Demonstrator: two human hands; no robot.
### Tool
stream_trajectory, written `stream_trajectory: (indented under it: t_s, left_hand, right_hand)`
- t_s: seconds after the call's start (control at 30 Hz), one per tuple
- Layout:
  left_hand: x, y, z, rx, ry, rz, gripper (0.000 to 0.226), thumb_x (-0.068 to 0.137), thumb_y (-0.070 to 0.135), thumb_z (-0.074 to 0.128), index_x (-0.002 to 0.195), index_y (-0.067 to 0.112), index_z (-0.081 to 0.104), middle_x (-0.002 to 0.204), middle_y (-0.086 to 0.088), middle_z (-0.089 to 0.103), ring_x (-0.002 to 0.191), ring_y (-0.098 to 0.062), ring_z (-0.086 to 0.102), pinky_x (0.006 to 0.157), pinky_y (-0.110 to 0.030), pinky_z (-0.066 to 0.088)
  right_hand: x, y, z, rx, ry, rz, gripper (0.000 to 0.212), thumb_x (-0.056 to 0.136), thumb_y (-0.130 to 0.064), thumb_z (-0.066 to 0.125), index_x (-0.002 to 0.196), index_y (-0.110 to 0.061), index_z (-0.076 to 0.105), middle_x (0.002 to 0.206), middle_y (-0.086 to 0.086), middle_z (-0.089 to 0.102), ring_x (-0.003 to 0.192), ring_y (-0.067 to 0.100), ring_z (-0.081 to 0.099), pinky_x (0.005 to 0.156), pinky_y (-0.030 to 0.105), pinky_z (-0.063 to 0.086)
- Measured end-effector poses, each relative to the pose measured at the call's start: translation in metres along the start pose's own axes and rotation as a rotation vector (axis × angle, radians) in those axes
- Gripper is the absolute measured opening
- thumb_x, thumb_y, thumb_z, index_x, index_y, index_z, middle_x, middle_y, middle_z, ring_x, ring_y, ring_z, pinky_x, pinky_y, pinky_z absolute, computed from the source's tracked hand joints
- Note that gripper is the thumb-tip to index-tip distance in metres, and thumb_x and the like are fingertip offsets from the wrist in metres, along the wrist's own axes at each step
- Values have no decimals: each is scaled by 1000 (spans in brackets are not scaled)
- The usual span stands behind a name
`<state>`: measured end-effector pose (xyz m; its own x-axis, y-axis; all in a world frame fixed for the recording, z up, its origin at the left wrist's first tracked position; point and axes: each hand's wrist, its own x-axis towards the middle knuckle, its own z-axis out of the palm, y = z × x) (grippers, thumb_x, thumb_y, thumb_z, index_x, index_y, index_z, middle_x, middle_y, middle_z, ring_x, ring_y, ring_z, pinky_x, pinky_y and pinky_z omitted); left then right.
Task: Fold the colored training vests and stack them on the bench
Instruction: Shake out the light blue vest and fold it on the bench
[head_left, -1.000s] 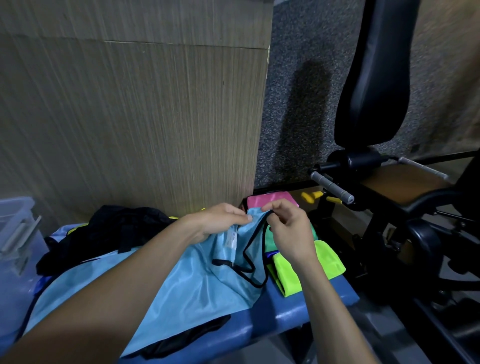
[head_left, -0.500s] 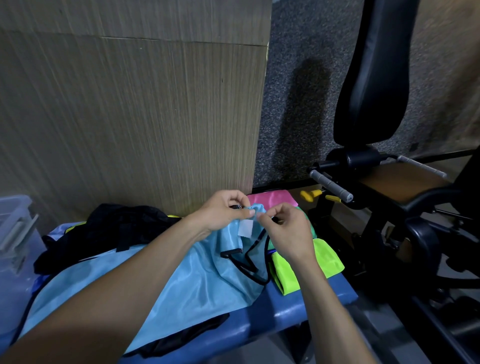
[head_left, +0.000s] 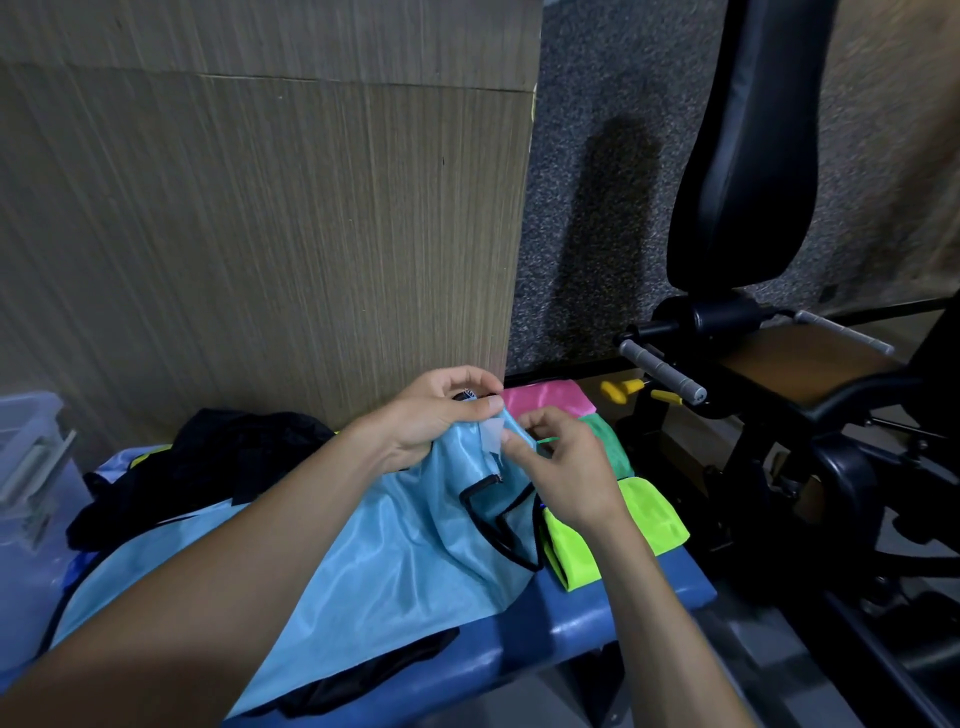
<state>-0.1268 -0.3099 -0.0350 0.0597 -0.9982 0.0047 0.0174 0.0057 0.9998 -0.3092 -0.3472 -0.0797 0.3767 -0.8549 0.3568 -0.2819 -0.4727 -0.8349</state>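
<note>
A: What are we holding?

B: We are holding up the top edge of the light blue vest (head_left: 374, 561). The rest of it is lying spread on the blue bench (head_left: 613, 618). Our left hand (head_left: 441, 415) is pinching the cloth by the black trim. Our right hand (head_left: 566, 467) is pinching it right beside, at the small white tag (head_left: 493, 434).

A: Are we reading any words on the tag?

B: No, it is too small and blurry.

A: What are we seeing next to it?

B: A pink vest (head_left: 550, 397), a green vest (head_left: 608, 447) and a bright yellow vest (head_left: 623, 535) are lying folded at the bench's right end. Dark clothes (head_left: 208, 467) are piling up on the left. A black gym machine (head_left: 753, 208) is standing to the right.
</note>
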Motion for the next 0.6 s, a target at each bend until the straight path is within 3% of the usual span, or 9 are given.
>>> stream_trajectory:
  t_s: [0.13,0.27,0.37,0.5,0.6]
  left_hand:
    - [-2,-4,2,74,-27,44,16,88,6,75,102,13,71,94,1,69,86,-11,64,90,-29,51]
    - [-6,-5,-5,350,-9,102,24,94,13,71,118,20,72,112,1,74,110,-9,67,103,-23,47]
    - [-7,-2,-7,511,52,154,25,92,15,74,117,18,72,108,3,75,111,-8,67,107,-29,47]
    - [-10,5,-6,781,166,264,12,85,19,81,97,20,77,95,10,75,95,-6,68,96,-35,52]
    - [-15,14,-5,577,-15,278,11,85,11,81,94,14,77,93,6,77,87,-6,69,84,-25,53]
  right_hand:
    - [0,-1,7,-5,16,-15,21,92,-24,70,72,-22,63,58,-12,59,53,1,46,54,25,38]
    - [4,1,3,0,124,-12,29,97,-28,64,70,-17,61,57,-9,56,53,3,45,56,28,35]
    - [5,2,3,-11,164,-9,30,98,-26,62,69,-21,58,60,-8,56,57,5,47,59,31,39]
    - [7,4,2,41,162,11,27,99,-24,61,71,-23,59,62,-5,60,58,8,49,63,38,44]
    - [6,0,0,114,132,43,24,99,-22,62,76,-20,66,64,-9,65,59,4,52,62,32,44]
